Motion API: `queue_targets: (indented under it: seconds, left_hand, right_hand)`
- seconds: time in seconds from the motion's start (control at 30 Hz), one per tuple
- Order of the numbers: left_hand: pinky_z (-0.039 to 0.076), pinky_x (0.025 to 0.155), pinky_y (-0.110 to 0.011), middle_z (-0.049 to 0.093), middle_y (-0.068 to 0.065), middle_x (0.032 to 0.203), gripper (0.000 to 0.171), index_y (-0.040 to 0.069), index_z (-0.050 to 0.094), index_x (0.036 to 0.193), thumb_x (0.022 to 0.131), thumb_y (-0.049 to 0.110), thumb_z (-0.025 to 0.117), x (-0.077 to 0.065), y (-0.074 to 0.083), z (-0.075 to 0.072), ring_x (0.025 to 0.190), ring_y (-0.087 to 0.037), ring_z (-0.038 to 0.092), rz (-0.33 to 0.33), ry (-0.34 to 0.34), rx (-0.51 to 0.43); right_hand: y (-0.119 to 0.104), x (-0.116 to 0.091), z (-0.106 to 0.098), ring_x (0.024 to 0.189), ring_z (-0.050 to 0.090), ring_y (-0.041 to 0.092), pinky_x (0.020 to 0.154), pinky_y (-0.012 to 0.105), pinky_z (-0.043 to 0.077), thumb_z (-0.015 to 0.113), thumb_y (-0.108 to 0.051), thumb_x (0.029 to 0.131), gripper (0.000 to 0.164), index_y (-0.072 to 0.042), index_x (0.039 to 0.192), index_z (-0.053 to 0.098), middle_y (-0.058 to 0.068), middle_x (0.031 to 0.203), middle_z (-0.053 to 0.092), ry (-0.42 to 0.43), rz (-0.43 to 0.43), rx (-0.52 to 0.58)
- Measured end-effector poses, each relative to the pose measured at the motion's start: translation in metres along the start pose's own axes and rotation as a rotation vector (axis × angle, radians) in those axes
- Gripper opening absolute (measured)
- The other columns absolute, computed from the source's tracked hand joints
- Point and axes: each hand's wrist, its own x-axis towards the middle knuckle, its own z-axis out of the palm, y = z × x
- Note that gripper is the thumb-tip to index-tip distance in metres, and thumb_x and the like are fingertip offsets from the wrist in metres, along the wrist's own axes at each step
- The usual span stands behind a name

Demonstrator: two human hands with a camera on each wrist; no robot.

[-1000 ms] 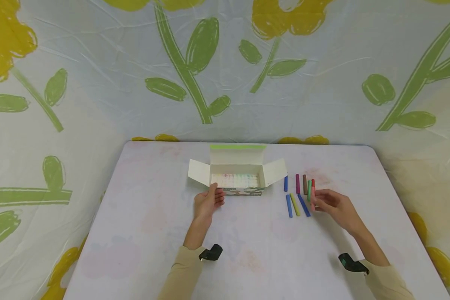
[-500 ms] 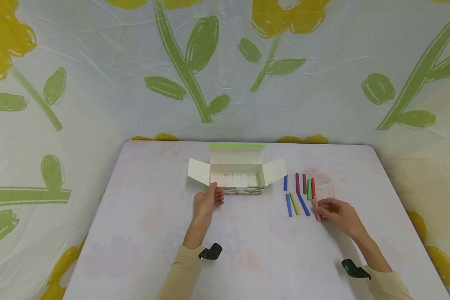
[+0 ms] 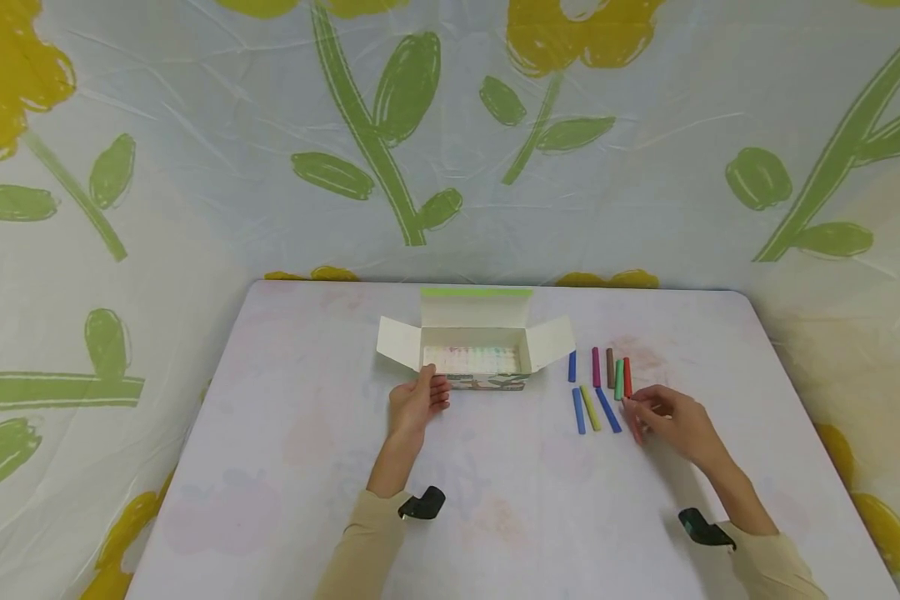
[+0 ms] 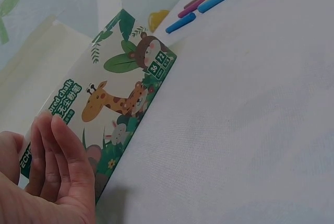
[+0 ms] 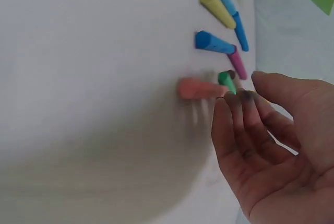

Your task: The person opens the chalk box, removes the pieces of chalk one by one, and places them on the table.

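Observation:
My left hand (image 3: 417,404) holds the front wall of a white chalk box (image 3: 495,382), thumb at the rim and fingers against the printed face. Pale chalk sticks (image 3: 472,360) lie in a row inside the box, whose lid and side flaps stand open. To the right, a pink chalk stick (image 5: 198,89) lies slanted on the table. Right at its far end are the fingertips of my right hand (image 3: 675,419), with thumb and fingers apart in the right wrist view. A red chalk (image 3: 627,377) and a green chalk (image 3: 618,380) lie just beyond.
Beside the box lie more chalks: brown (image 3: 610,368), purple (image 3: 596,367), yellow (image 3: 590,408) and several blue, one a dark blue chalk (image 3: 608,411). The white table (image 3: 480,483) backs onto a flower-printed curtain (image 3: 615,192).
My right hand has brought the pink chalk down toward me from over the red one, laid it on the table and let go. My left hand and the box stay put.

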Motion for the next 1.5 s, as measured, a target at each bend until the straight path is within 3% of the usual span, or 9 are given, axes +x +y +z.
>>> queue_targets:
  seconds: [0.17,0.37,0.5,0.7,0.93,1.03,1.2,1.5]
  left_hand:
    - [0.058,0.064,-0.023,0.070,-0.006,0.078,0.035,-0.006,0.071,0.095,0.103,0.027,0.063,-0.002,0.000,0.000,0.065,-0.009,0.063,0.019,0.010,0.002]
    - [0.057,0.062,-0.022,0.069,-0.006,0.076,0.034,-0.005,0.071,0.091,0.103,0.026,0.063,-0.002,-0.001,0.001,0.064,-0.010,0.063,0.034,0.021,0.000]
    - [0.058,0.062,-0.022,0.070,-0.006,0.076,0.034,-0.005,0.072,0.090,0.102,0.026,0.064,-0.001,-0.003,0.001,0.064,-0.010,0.064,0.043,0.018,-0.003]
    - [0.058,0.062,-0.022,0.070,-0.006,0.075,0.034,-0.007,0.072,0.092,0.101,0.025,0.065,0.000,-0.004,0.002,0.064,-0.010,0.064,0.037,0.021,-0.006]
    - [0.058,0.062,-0.023,0.070,-0.006,0.076,0.032,-0.008,0.072,0.094,0.100,0.022,0.063,0.000,-0.003,0.003,0.064,-0.011,0.065,0.040,0.036,0.002]
    - [0.058,0.062,-0.023,0.070,-0.007,0.076,0.031,-0.008,0.072,0.094,0.099,0.021,0.062,0.000,-0.003,0.004,0.064,-0.011,0.065,0.037,0.048,0.004]
    - [0.059,0.063,-0.023,0.070,-0.007,0.076,0.030,-0.008,0.072,0.094,0.099,0.020,0.062,-0.001,-0.002,0.005,0.064,-0.011,0.065,0.034,0.055,0.004]
    - [0.058,0.063,-0.023,0.071,-0.008,0.077,0.030,-0.009,0.072,0.094,0.099,0.020,0.062,-0.002,0.000,0.006,0.065,-0.012,0.065,0.030,0.051,0.000]
  right_hand:
    - [-0.012,0.009,-0.006,0.080,0.068,0.021,0.067,0.014,0.053,0.069,-0.011,0.100,0.020,0.003,0.114,0.067,0.015,0.097,0.071,0.076,-0.104,0.046]
    - [-0.030,0.027,-0.011,0.083,0.064,0.005,0.077,0.003,0.047,0.067,-0.014,0.102,0.020,0.001,0.116,0.067,0.014,0.096,0.072,0.134,-0.189,0.071]
    - [-0.042,0.037,-0.015,0.087,0.059,-0.004,0.081,0.002,0.044,0.065,-0.018,0.103,0.022,-0.002,0.118,0.067,0.013,0.102,0.072,0.133,-0.202,0.073]
    - [-0.065,0.048,-0.020,0.090,0.059,-0.007,0.082,0.002,0.045,0.065,-0.020,0.104,0.024,-0.002,0.120,0.067,0.014,0.107,0.071,0.143,-0.213,0.097]
    - [-0.091,0.065,-0.021,0.087,0.067,0.003,0.079,0.006,0.050,0.067,-0.006,0.100,0.021,0.000,0.121,0.067,0.016,0.107,0.071,0.147,-0.312,0.173]
    - [-0.107,0.071,-0.021,0.088,0.067,0.009,0.080,0.007,0.050,0.067,-0.007,0.100,0.021,-0.001,0.120,0.067,0.014,0.107,0.071,0.132,-0.338,0.192]
    - [-0.129,0.081,-0.015,0.091,0.067,0.020,0.084,0.007,0.049,0.067,-0.011,0.101,0.020,-0.002,0.119,0.068,0.012,0.110,0.071,0.081,-0.370,0.193]
    - [-0.154,0.100,0.010,0.100,0.066,0.022,0.088,0.013,0.052,0.067,-0.011,0.101,0.018,-0.001,0.116,0.069,0.008,0.109,0.071,-0.063,-0.424,0.238]
